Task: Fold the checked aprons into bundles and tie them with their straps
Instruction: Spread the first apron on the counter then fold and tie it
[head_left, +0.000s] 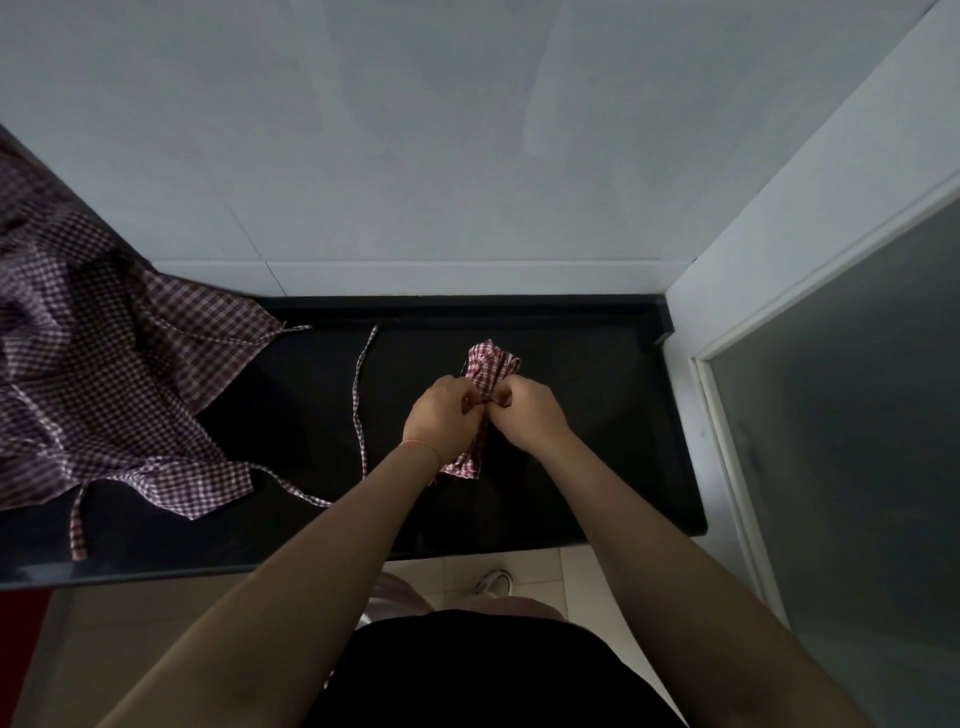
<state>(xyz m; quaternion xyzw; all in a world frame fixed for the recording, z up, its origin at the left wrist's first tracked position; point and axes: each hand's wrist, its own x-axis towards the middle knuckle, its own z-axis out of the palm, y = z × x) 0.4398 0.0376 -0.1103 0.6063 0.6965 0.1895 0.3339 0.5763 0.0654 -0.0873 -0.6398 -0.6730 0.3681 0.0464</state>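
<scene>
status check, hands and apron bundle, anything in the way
Left hand and right hand both pinching folded apron bundle mid-tie. Loose strap alongside, unfolded aprons far left.

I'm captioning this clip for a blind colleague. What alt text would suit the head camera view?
Seen from above, a person's left hand and right hand grip the middle of a folded red-and-white checked apron bundle on a glossy black countertop. A loose checked strap trails left of it, and unfolded checked aprons lie heaped at the far left.

Your left hand (441, 415) and right hand (524, 413) cover the folded apron's (491, 364) middle, hiding any knot; the loose aprons (104, 332) run off the left edge.
</scene>
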